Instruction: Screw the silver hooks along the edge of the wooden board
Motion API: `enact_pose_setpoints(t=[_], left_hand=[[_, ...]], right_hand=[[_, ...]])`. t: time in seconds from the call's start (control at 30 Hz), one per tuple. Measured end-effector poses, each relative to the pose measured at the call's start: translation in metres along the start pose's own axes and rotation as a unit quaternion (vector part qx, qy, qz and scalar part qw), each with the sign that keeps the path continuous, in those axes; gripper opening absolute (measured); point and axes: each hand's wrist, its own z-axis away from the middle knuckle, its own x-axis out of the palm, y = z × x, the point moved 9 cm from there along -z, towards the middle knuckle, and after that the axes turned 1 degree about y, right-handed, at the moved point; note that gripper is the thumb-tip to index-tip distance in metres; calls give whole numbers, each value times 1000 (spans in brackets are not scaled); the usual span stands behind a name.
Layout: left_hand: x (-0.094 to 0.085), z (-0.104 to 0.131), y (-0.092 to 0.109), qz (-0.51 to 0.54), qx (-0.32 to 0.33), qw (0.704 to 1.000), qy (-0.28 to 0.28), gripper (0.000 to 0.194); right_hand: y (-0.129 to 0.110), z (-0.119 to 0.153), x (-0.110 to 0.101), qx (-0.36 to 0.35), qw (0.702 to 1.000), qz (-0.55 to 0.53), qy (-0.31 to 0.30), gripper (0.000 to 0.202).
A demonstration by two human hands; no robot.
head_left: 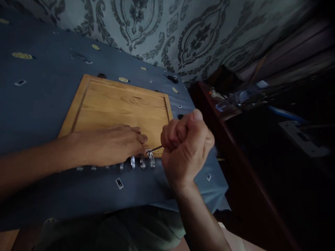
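My right hand [185, 148] is a fist around a screwdriver, its handle hidden inside my fingers. The thin screwdriver shaft [157, 148] slants down to the left, and its tip meets a small shiny metal clip [151, 158] at the near edge of a framed wooden panel [120, 104]. My left hand [123, 144] lies palm down across that near edge, fingers stretched out, with the fingertips just left of the screwdriver tip. Several similar clips [133, 162] stick out in a row along the edge, some partly under my left hand.
A blue patterned cloth [86, 195] covers the table under the panel. Small dark objects [172, 78] lie beyond the panel. To the right stands a dark reddish wooden edge [235, 157], with a clear plastic bottle [235, 99] past it. A patterned curtain [157, 31] hangs behind.
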Motion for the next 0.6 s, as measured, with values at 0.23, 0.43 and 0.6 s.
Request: enact_pose_setpoints(t=[0.23, 0.43, 0.6], left_hand=[[4, -2, 2, -20, 14, 999, -35, 31], [1, -1, 4, -9, 5, 999, -49, 37], [2, -1, 2, 12, 26, 999, -30, 37]], right_hand=[[-10, 12, -9, -58, 993, 45, 88, 71], [-14, 11, -2, -62, 996, 33, 57, 70], [-43, 14, -9, -126, 990, -24, 62, 55]])
